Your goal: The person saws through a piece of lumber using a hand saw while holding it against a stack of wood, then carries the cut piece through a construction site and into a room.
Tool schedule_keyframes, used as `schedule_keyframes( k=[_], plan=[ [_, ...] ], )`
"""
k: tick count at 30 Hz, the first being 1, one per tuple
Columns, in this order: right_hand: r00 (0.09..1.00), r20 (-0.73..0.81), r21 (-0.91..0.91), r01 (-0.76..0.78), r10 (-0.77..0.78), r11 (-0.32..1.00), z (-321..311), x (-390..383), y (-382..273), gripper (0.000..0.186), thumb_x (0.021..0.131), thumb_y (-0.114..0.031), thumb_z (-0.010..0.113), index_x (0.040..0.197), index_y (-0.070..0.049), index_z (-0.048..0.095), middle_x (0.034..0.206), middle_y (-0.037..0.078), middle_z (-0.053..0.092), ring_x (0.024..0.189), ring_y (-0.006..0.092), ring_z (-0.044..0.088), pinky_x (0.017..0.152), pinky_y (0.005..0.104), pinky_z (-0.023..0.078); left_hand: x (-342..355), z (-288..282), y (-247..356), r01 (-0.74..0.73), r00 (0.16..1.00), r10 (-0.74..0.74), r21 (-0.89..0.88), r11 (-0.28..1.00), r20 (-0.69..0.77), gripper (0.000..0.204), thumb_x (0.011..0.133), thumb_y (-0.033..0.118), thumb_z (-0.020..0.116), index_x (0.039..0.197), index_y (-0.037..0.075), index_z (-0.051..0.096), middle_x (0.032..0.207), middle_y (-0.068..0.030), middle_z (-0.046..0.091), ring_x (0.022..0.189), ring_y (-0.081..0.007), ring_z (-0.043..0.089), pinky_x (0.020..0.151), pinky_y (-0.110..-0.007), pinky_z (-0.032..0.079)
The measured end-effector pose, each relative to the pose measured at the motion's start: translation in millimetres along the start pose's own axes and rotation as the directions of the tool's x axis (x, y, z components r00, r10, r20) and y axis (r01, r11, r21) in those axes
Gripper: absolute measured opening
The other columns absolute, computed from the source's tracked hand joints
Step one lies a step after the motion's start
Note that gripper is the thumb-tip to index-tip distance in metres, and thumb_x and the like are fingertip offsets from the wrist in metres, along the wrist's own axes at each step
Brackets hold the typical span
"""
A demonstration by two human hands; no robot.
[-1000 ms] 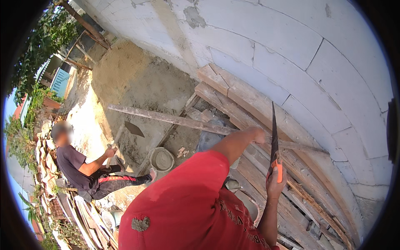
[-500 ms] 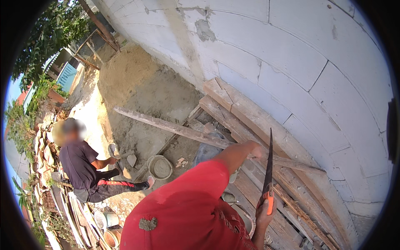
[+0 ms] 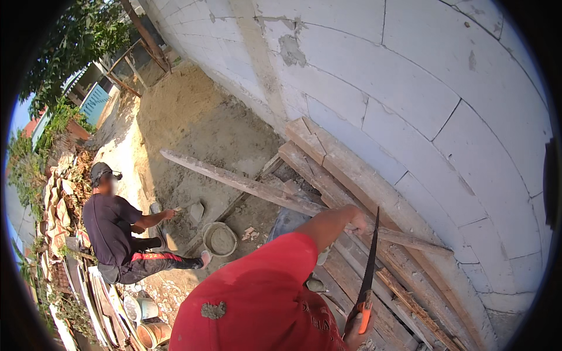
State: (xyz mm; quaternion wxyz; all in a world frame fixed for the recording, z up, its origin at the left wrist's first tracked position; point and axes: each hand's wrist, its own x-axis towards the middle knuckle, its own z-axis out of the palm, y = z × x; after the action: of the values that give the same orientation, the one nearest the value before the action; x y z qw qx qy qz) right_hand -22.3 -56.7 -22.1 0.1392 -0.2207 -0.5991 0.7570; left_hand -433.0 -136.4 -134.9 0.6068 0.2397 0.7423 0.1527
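**Holding a hand saw (image 3: 369, 266) across a wooden pole (image 3: 257, 189)**

The right hand (image 3: 355, 334), at the lower edge, is closed around the saw's orange and black handle; the blade points up and away, its tip end crossing the pole in view. Whether the teeth touch the wood cannot be told. The left hand (image 3: 358, 219) rests on the pole just beside the blade; how far its fingers wrap round cannot be told. The pole lies aslant over stacked planks (image 3: 342, 274), one end reaching toward the block wall (image 3: 421, 76), the other out over the ground. It appears in one piece on both sides of the blade, with no kerf discernible; sawing is judged at or near its start, the severing left to do. Farther left, a co-worker (image 3: 111, 231) crouches near a bucket (image 3: 221, 254) of grey mix.
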Motion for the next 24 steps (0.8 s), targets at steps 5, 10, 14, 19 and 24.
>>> schedule_keyframes(
  k=[5,10,14,19,24],
  plan=[
    [0.999,-0.007,-0.188,0.029,-0.031,0.982,16,78,18,0.037,0.103,-0.030,0.066,0.125,-0.002,0.054,0.105,0.005,0.063,0.085,0.0130,0.062,0.075,0.0298,0.055,7,17,2,-0.029,0.961,0.140,0.412,0.911,-0.240,0.034,0.075,0.033,0.066,0.096,0.010,0.079,0.098,-0.0158,0.076,0.092,-0.0301,0.072,0.079,-0.047,0.057],
    [0.998,0.059,-0.038,-0.030,0.032,0.999,22,105,31,0.041,0.102,-0.030,0.066,0.127,0.000,0.055,0.108,0.007,0.062,0.093,0.0128,0.061,0.079,0.0260,0.053,4,33,7,0.004,0.952,0.114,0.385,0.923,-0.283,0.041,0.078,0.037,0.064,0.105,0.010,0.081,0.111,-0.0170,0.076,0.102,-0.0361,0.072,0.088,-0.050,0.057],
    [0.999,0.046,-0.006,-0.009,0.010,1.000,-31,-15,2,0.045,0.103,-0.026,0.062,0.133,0.006,0.051,0.115,0.013,0.062,0.101,0.0174,0.064,0.087,0.0275,0.054,2,33,25,-0.001,0.963,0.126,0.464,0.886,-0.238,0.038,0.076,0.036,0.067,0.103,0.012,0.081,0.109,-0.0138,0.077,0.102,-0.0342,0.072,0.089,-0.052,0.057],
    [0.999,0.009,0.088,0.041,-0.042,0.995,-22,18,-2,0.041,0.102,-0.027,0.067,0.130,0.001,0.056,0.109,0.009,0.065,0.085,0.0137,0.064,0.071,0.0258,0.053,6,47,15,0.144,0.730,0.226,0.468,0.872,-0.646,0.025,0.081,0.024,0.068,0.097,0.012,0.082,0.099,-0.0122,0.078,0.095,-0.0296,0.075,0.079,-0.045,0.057],
    [0.984,-0.039,-0.237,-0.176,0.172,0.955,-55,41,-25,0.039,0.102,-0.031,0.068,0.126,-0.001,0.061,0.089,0.001,0.064,0.070,0.0065,0.057,0.060,0.0236,0.046,-56,62,68,0.154,0.862,0.159,0.547,0.823,-0.482,0.034,0.093,0.021,0.059,0.120,0.008,0.074,0.125,-0.0171,0.071,0.118,-0.0329,0.068,0.099,-0.044,0.054]
  ],
)
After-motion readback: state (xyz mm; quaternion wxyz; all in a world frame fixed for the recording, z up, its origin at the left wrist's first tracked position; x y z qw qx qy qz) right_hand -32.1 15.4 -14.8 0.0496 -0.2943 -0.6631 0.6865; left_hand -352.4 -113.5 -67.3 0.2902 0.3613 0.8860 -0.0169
